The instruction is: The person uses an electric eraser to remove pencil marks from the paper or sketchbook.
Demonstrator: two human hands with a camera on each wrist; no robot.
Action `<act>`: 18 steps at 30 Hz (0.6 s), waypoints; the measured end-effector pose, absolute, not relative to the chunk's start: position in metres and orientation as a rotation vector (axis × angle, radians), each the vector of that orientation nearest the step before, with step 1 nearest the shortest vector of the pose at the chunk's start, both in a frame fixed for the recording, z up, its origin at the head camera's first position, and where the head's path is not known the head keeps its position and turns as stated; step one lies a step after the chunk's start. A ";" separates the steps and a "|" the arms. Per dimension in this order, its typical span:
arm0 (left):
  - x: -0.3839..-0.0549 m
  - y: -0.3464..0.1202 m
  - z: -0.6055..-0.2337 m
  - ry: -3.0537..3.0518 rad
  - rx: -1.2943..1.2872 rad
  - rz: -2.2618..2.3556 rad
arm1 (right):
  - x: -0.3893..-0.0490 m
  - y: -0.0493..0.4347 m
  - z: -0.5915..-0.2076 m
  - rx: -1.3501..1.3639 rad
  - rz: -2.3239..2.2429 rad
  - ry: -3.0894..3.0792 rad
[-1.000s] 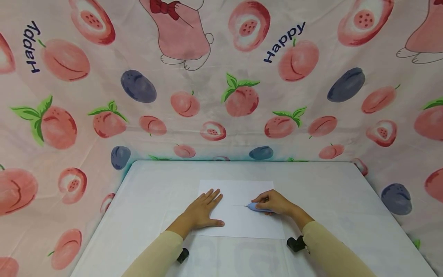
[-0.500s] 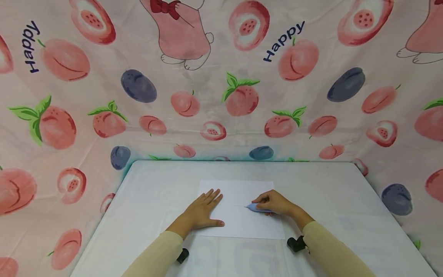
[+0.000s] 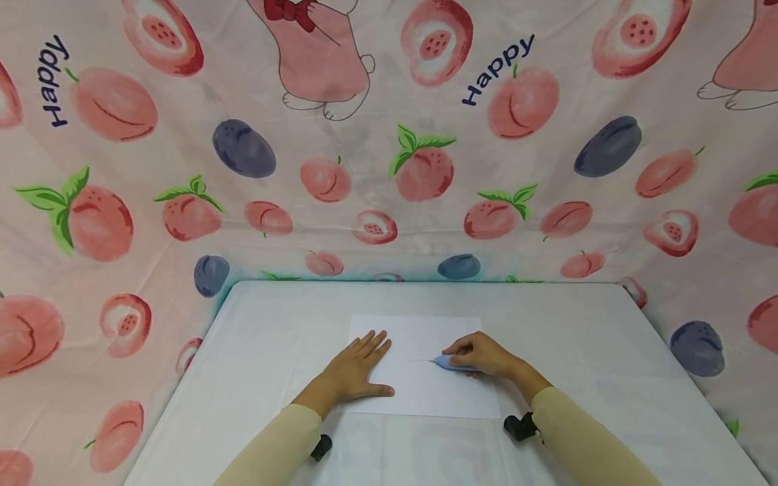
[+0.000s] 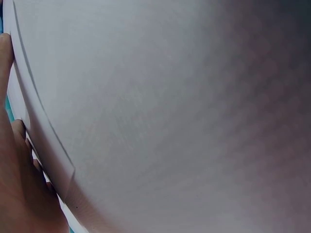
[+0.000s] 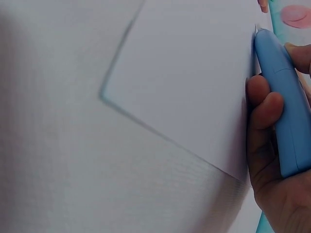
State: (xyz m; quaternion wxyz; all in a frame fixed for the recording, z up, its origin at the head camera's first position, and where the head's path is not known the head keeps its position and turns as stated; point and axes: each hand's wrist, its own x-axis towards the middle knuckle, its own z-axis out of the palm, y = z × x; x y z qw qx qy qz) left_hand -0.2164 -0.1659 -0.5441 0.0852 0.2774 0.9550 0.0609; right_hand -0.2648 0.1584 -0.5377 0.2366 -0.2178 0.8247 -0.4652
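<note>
In the head view, a sheet of white paper [image 3: 425,398] lies flat on the white table. My left hand [image 3: 355,370] rests on its left part, fingers straight and spread, thumb out to the side. Over the right part, my right hand [image 3: 483,354] grips a thick light-blue pen-shaped tool [image 3: 451,363]. Its narrow tip points left and is at the paper, at the right end of a faint thin line [image 3: 418,360]. The right wrist view shows thumb and fingers pinching the blue body [image 5: 286,107]; its exact kind is unclear.
The white table [image 3: 261,378] spreads around the sheet, its far edge against a pink fruit-print cloth [image 3: 365,135]. Black wrist devices [image 3: 519,428] hang below both sleeves, close to the tabletop. The left wrist view shows mostly blurred white surface.
</note>
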 end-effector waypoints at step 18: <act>-0.220 -0.165 -0.547 2.842 0.801 0.177 | -0.270 0.160 -0.536 -0.594 -1.261 2.260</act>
